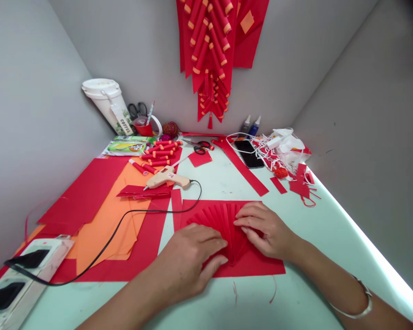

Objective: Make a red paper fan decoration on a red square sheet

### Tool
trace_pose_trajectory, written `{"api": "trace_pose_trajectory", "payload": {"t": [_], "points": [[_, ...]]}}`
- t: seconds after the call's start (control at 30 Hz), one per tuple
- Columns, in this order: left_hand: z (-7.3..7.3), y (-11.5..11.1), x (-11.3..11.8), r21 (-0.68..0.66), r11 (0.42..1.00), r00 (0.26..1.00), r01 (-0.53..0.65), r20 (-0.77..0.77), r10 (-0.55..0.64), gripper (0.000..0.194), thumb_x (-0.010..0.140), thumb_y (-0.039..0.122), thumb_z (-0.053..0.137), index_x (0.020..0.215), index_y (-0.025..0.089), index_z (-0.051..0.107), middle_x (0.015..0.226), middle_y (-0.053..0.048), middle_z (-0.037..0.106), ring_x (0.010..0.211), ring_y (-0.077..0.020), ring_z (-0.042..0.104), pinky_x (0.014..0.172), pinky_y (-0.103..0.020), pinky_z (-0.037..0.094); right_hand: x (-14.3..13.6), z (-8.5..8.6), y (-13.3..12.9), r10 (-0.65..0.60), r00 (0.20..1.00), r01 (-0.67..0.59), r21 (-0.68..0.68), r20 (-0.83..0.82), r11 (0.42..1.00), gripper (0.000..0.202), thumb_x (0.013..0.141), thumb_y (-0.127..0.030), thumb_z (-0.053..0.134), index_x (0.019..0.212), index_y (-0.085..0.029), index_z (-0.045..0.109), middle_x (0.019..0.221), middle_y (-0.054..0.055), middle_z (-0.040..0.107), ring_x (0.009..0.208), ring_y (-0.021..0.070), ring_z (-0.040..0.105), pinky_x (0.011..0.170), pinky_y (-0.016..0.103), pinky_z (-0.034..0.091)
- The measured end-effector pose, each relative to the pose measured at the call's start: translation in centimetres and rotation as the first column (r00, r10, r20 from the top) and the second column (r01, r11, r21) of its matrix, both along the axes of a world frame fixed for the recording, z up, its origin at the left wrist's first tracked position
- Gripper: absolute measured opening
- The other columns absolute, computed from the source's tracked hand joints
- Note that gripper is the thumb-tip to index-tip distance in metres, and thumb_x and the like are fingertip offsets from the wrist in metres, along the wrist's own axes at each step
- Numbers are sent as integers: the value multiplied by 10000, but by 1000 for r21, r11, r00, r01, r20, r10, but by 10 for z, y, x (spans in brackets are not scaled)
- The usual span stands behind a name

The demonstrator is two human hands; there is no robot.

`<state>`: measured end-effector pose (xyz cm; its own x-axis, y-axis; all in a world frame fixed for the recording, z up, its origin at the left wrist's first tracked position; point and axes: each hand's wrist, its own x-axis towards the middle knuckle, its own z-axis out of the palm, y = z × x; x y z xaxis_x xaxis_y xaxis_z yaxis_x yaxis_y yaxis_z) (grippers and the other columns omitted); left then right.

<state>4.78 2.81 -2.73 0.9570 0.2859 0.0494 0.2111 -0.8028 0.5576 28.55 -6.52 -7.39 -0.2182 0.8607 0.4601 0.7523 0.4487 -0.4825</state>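
A pleated red paper fan point(227, 224) lies spread on a flat red paper sheet point(265, 266) in the middle of the table. My left hand point(194, 256) curls over the fan's left side, its fingers on the pleats and its thumb near the bottom point. On the other side, my right hand point(264, 229) has its bent fingertips closed against the right-hand pleats. Parts of the fan are hidden beneath both hands. Beyond my left hand rests a cream glue gun point(168, 178) on a folded red paper piece point(144, 191).
A black cord point(131, 211) runs from the glue gun to a power strip point(27, 279). Orange sheets point(113, 233) lie left. Behind are red paper rolls point(160, 153), scissors point(200, 146), a phone point(249, 153) and scraps point(282, 149). A firecracker decoration point(209, 50) hangs on the wall.
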Motion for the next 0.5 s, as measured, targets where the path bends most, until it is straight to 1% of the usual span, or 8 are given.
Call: {"api": "trace_pose_trajectory", "payload": {"t": [0.17,0.33,0.5], "points": [[-7,2,-1,12,999,999,40,-18,-40,272,942,275,473,1112,213,675,1036,-69,722,953,-233,650,859,-389,484,-1,-5,2,43,999,-43,-2,3,999,303,833,-39,529,1065,-180,663,1037,91,675,992,222,581,853,403,512],[-10,3,0,15,999,998,48,-48,-47,272,945,260,461,1124,215,660,1041,-46,712,962,-224,641,858,-395,486,-1,-7,2,43,999,-43,-19,1,999,299,834,-32,537,1069,-169,661,1041,90,673,991,215,575,861,392,506],[-11,2,0,16,999,998,47,-47,-46,268,941,256,469,1137,215,649,1050,-43,708,972,-222,633,865,-391,481,-1,-7,1,43,999,-43,-28,5,999,293,828,-26,541,1061,-156,661,1032,92,676,983,209,574,856,380,506]]}}
